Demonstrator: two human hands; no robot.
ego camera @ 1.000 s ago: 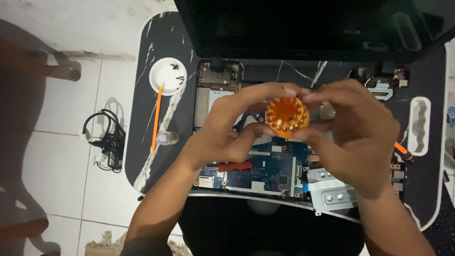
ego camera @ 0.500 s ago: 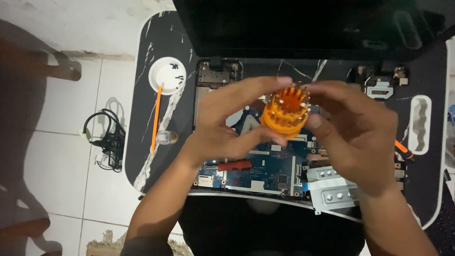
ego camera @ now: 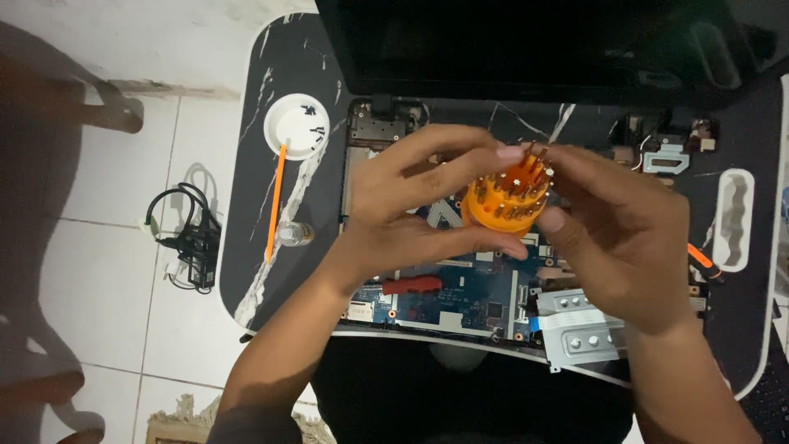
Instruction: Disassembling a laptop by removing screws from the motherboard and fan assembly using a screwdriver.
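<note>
Orange round bit holder [ego camera: 503,204], set with upright metal screwdriver bits, held in the air above an opened laptop's blue circuit board [ego camera: 460,296]. Left hand [ego camera: 411,197]: fingers curled around the holder, thumb beneath, forefinger over its top. Right hand [ego camera: 625,222]: fingertips pinching at the bits on the holder's upper edge, thumb against its side. Black marbled table [ego camera: 279,74] carries, to the left, a small white dish [ego camera: 296,125], an orange stick [ego camera: 275,201] and a small clear bottle [ego camera: 294,234]. Black cables [ego camera: 185,234] lie on the tiled floor.
</note>
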